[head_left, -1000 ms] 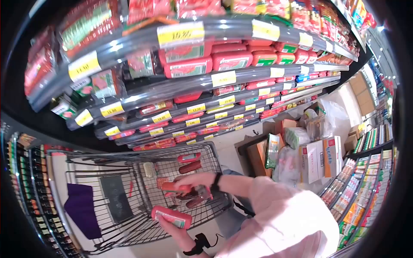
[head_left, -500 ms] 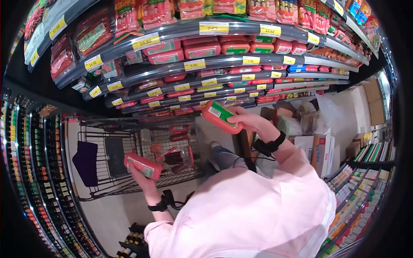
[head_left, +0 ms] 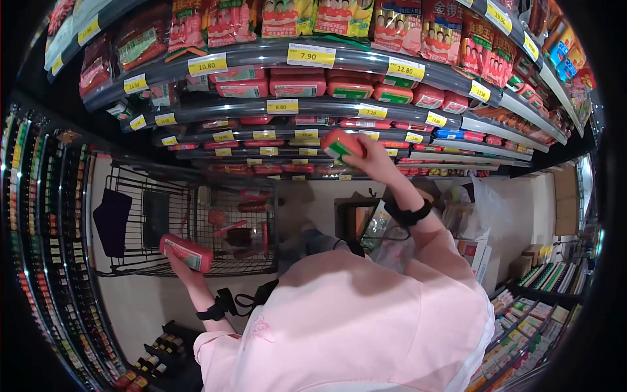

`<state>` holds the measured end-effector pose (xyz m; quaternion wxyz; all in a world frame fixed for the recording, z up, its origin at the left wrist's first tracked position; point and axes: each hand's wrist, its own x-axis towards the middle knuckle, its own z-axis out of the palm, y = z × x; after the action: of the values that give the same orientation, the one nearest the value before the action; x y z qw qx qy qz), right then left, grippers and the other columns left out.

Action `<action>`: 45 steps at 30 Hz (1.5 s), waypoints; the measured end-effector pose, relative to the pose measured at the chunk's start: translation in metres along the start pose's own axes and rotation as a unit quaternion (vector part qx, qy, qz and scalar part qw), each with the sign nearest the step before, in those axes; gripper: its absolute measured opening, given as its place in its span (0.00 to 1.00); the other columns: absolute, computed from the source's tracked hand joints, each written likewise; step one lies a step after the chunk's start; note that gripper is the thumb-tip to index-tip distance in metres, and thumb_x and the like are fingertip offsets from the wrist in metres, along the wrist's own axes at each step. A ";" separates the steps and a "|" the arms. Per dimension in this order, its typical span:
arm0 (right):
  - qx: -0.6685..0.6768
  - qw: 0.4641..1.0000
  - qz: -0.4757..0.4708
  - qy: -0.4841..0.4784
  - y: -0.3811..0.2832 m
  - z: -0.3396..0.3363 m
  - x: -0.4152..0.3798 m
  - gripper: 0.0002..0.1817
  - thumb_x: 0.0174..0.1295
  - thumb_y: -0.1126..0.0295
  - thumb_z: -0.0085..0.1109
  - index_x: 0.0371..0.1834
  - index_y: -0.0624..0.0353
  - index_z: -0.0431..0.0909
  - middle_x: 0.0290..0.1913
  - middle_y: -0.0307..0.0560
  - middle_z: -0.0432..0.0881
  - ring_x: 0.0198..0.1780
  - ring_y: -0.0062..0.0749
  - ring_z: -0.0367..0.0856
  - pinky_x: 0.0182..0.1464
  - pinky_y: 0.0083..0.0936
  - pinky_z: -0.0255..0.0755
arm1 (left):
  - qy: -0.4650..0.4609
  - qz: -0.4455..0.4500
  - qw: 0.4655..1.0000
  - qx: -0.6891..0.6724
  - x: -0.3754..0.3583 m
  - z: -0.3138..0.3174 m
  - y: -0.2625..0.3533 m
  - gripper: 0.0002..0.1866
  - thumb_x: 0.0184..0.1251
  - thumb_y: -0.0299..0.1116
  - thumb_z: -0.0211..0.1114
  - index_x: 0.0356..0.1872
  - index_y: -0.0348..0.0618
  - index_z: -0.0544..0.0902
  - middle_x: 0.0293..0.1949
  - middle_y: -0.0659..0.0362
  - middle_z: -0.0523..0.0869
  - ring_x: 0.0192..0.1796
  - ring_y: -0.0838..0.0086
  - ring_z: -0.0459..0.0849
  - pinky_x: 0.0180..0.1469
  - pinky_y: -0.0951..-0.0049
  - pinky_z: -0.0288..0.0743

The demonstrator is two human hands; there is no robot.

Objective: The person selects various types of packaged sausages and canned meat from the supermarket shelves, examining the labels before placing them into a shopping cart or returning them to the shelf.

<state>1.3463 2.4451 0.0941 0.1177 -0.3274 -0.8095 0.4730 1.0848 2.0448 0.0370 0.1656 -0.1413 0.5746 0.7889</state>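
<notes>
My left hand (head_left: 186, 274) grips a pink-red pack of ham sausage (head_left: 187, 253) with a pale label, above the near side of a wire shopping cart (head_left: 155, 221). My right hand (head_left: 374, 161) is wrapped round a second pack of ham sausage (head_left: 340, 144), orange-red with a green label. It is raised in front of the lower shelves. Similar red packs (head_left: 298, 86) lie in a row on the shelf above. Inside the cart are several red and dark packages (head_left: 253, 207).
Curved shelves with yellow price tags (head_left: 311, 55) span the top. Bottle racks (head_left: 52, 215) line the left side. Boxes and bags (head_left: 457, 209) stand on the floor at right, with shelves of small cartons (head_left: 522, 320) behind them. A dark purple panel (head_left: 112, 222) hangs at the cart's left end.
My right hand has moved up and right with its pack, turning it closer to the shelves. My left hand and its pack appear further left. The view has shifted, and the shelves look nearer.
</notes>
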 end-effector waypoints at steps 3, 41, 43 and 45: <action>-0.323 0.899 -0.237 0.176 0.000 -0.014 0.032 0.25 0.47 0.67 0.63 0.49 0.59 0.67 0.39 0.47 0.72 0.44 0.40 0.71 0.47 0.33 0.65 | 0.015 -0.003 1.000 -0.013 -0.007 0.004 0.001 0.22 0.64 0.50 0.51 0.49 0.43 0.69 0.40 0.58 0.77 0.41 0.69 0.77 0.45 0.67 0.73; -0.135 0.968 -0.172 -0.120 -0.040 0.104 0.053 0.20 0.57 0.66 0.54 0.53 0.57 0.68 0.43 0.49 0.78 0.46 0.41 0.77 0.49 0.30 0.69 | -0.177 -0.021 0.981 0.072 -0.019 0.085 -0.045 0.25 0.58 0.35 0.61 0.54 0.40 0.63 0.48 0.54 0.72 0.49 0.70 0.75 0.48 0.70 0.73; 0.069 0.975 -0.118 -0.177 -0.041 0.154 0.037 0.25 0.54 0.55 0.57 0.50 0.59 0.69 0.39 0.51 0.79 0.41 0.43 0.79 0.44 0.29 0.71 | -0.203 -0.058 0.976 0.046 -0.025 0.097 -0.051 0.23 0.60 0.36 0.60 0.53 0.41 0.62 0.48 0.54 0.72 0.50 0.70 0.75 0.49 0.68 0.73; 0.050 0.960 -0.087 -0.262 -0.055 0.176 0.032 0.30 0.50 0.50 0.60 0.51 0.59 0.69 0.42 0.50 0.79 0.42 0.41 0.79 0.44 0.29 0.71 | -0.237 -0.074 0.969 0.023 -0.030 0.106 -0.058 0.23 0.62 0.37 0.59 0.53 0.42 0.61 0.50 0.54 0.70 0.50 0.69 0.75 0.50 0.68 0.72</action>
<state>1.2112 2.3252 0.0442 -0.0414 -0.1137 -0.8126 0.5701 1.1332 2.1590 0.0316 0.3581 0.0109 0.5248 0.7721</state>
